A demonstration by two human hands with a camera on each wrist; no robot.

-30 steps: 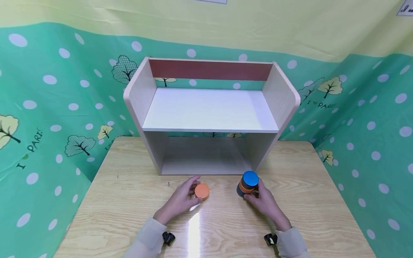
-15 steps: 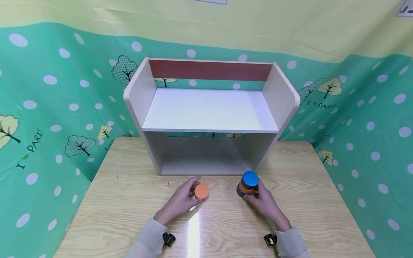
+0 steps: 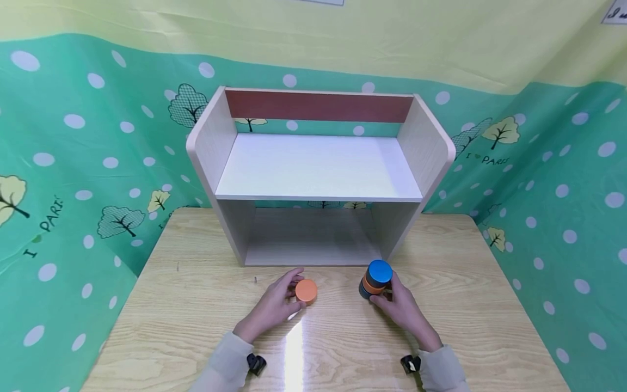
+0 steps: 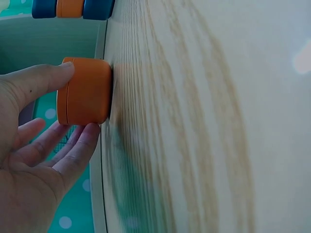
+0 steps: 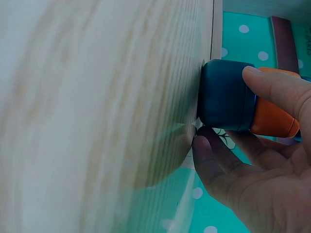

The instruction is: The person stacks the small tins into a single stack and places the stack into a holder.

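Observation:
An orange round lidded container (image 3: 306, 291) stands on the table in front of the shelf. My left hand (image 3: 271, 302) holds it from the left; in the left wrist view the thumb lies on one side of the orange container (image 4: 87, 92) and the fingertips touch the opposite side. To the right rises a stack of similar containers: a dark blue one (image 5: 226, 94) at the bottom, an orange one (image 5: 274, 114) between, and a blue one (image 3: 380, 272) on top. My right hand (image 3: 404, 307) grips the stack low down, thumb on the bottom container; its far side is partly hidden.
A white two-level shelf (image 3: 318, 169) with a brown back bar (image 3: 318, 105) stands behind both hands, its front edge close to the containers. The light wooden table (image 3: 343, 348) extends around it. A green dotted curtain (image 3: 73, 163) hangs at the back and sides.

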